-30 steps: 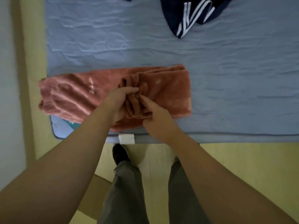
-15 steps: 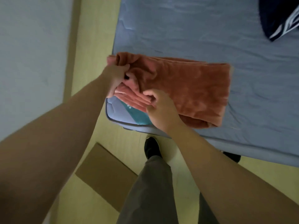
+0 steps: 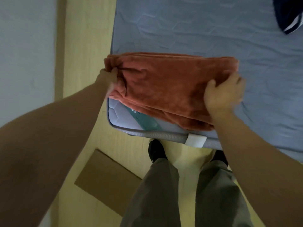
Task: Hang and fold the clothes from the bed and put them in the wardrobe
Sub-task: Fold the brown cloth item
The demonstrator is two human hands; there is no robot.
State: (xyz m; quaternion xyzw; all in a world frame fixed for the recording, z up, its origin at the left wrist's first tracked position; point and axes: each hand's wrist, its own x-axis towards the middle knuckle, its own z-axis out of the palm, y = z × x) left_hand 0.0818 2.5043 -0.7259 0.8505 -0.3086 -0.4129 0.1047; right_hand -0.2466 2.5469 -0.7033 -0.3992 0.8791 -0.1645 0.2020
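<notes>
Rust-orange fleece garment (image 3: 172, 86) folded into a thick wide bundle, several layers showing along its near edge; it sits over the near-left corner of the bed (image 3: 196, 33), long side running left to right; cannot tell if it rests fully on the sheet or is slightly raised; left hand (image 3: 108, 77) clamped on the bundle's left end, fingers curled into bunched fabric there, some motion blur; right hand (image 3: 224, 94) clamped on the right end, thumb on top, fingers wrapped over the edge; both forearms reach in from the bottom of the view; bed has a wrinkled blue-grey sheet; below the bundle the bare mattress corner (image 3: 118, 112) is exposed, quilted, with a teal label strip (image 3: 146, 122) partly under the fleece; white tag (image 3: 196, 141) on the mattress's near edge band; dark navy garment with white stripes (image 3: 288, 18) at the far right of the bed, well apart from the bundle, cut off by the frame; person stands just beside the bed edge, grey trousers (image 3: 157, 194) and dark shoes (image 3: 155, 151) visible; yellowish floor (image 3: 88, 38) left of the bed; flat brown cardboard piece (image 3: 105, 181) on the floor near the left foot; pale wall (image 3: 24, 46) at far left.
</notes>
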